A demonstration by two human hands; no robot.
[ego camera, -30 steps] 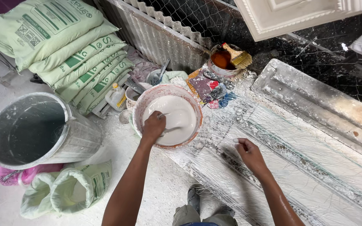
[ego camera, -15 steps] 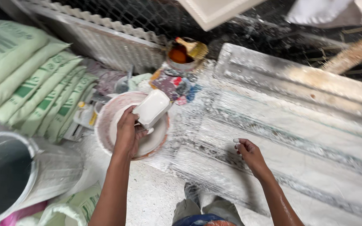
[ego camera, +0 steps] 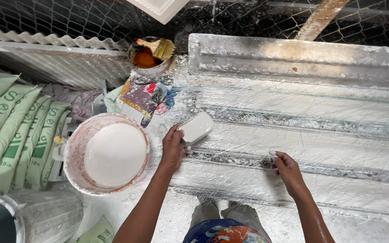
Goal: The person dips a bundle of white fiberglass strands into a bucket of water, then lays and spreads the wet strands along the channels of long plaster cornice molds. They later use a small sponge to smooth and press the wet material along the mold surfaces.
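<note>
My left hand [ego camera: 173, 146] has carried the white scoop [ego camera: 197, 127] from the bucket [ego camera: 106, 154] onto the mould [ego camera: 302, 112]; right hand [ego camera: 287, 166] rests loosely curled, its fingertips hard to make out.

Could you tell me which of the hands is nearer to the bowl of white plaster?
Left. The left hand holds a white scoop just right of the bowl; the right hand rests farther right on the mould.

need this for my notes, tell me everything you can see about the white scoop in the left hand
The scoop is a small, rounded-rectangular cup coated all over in white plaster, so its own material cannot be told. The left hand grips it at its lower left end, thumb on top. It is held tilted, its pale underside or outer face showing, just above the left edge of the long plaster-covered mould with glossy fibres, to the right of the basin of white mix.
</note>
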